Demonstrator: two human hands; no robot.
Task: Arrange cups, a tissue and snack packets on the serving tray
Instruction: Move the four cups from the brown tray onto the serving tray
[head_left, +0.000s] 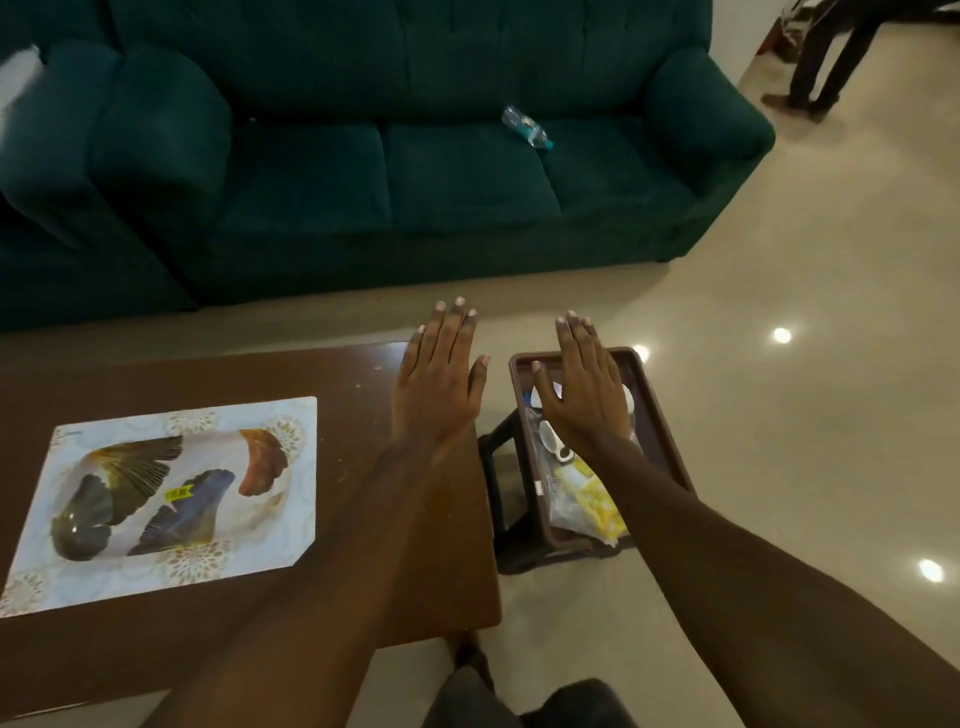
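Dark brown rectangular plastic serving tray (655, 415) sits on a low dark stool right of the wooden table, long axis running away from the person. Right hand (584, 395) hovers flat directly over it, fingers spread, empty. Left hand (439, 384) likewise flat, empty, over the table edge. White cups (551, 441) and a yellow snack packet (592, 499) apparently lie in the tray.

Counter (337, 374) right end bare between mat (171, 499) and edge; open room there. Mat lies flat, no height to block a pass. Tray (657, 415) sits on stool (498, 467) just beside counter's right edge, lower than the top. Tray crowded: cups (550, 441) mid, packets (587, 506) at near end; little bare floor inside. Right hand (582, 395) flat above tray's far half, left hand (436, 384) above counter corner. Floor (805, 364) right of tray open.
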